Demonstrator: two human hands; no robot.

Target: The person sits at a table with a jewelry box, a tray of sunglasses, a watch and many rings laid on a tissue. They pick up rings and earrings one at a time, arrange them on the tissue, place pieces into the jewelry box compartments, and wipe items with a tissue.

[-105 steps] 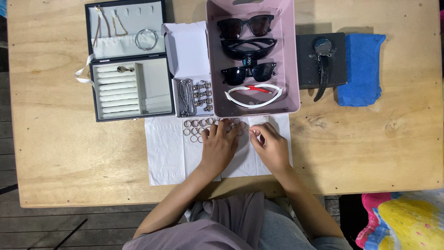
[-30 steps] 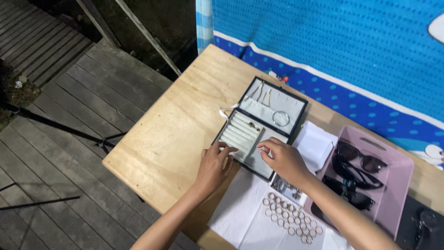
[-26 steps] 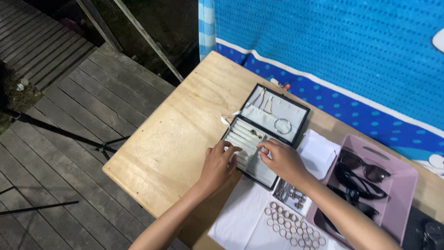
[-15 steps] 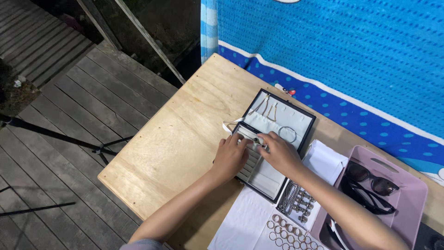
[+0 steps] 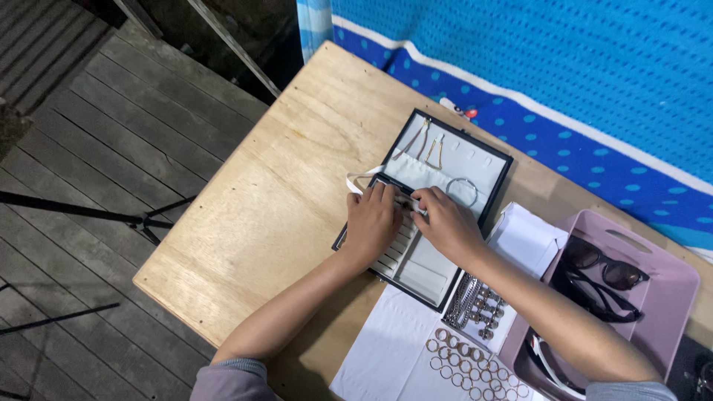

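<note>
Plywood bench [image 5: 245, 223] across the middle of the frame, tilted, with dark deck boards at left and a blue dotted cloth [image 5: 594, 89] along the upper right. Lilac tray [image 5: 668, 289] at the right edge, holding dark sunglasses [image 5: 601, 275]. White cloth [image 5: 394, 349] at the bottom, set with rows of small rings [image 5: 468, 356], just beside a white box of chains and ear studs [image 5: 475, 304].

Black jewellery case [image 5: 431, 208] at centre frame, lying open and flat on the bench: lid half toward the top with thin gold chains and a bangle [image 5: 462, 191], ring-slot half toward the bottom. Likely light and fairly stiff, hinged, so best steadied by its black frame rather than by the soft padded lining.

Left hand [image 5: 371, 223] resting palm down on the ring slots, fingers curled at the top edge of that half. Right hand [image 5: 445, 223] just beside it, fingertips meeting the left's at the hinge line. Grip of each pressed close together there, seemingly pinching something small; too small to name. Probably a light, slippery, easily dropped piece, best taken by fingertip on its band.
</note>
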